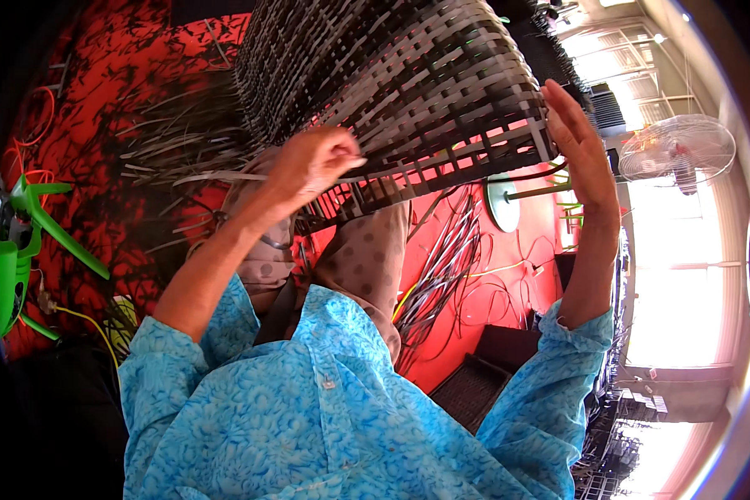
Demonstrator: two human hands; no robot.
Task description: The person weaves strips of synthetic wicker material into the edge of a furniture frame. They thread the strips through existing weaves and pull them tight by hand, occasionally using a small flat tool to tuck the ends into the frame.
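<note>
A large woven piece of flat black and grey strips (442, 92) lies tilted above my knees, with an open lattice along its near edge. My left hand (315, 165) is over that near edge, its fingers curled into a pinch. A small pale tip shows at the fingertips; I cannot make out what it belongs to. My right hand (582, 150) is at the right corner of the weave, fingers stretched out along its side and not wrapped round it. Loose strip ends (183, 146) fan out from the weave's left side.
Strip scraps litter the red floor (133, 50). A bundle of long strips (450, 267) lies right of my legs, near a dark woven piece (471, 387). A green plastic chair-like thing (17, 258) stands at left. A pedestal fan (677, 154) is at far right, its round base (502, 204) beyond the weave.
</note>
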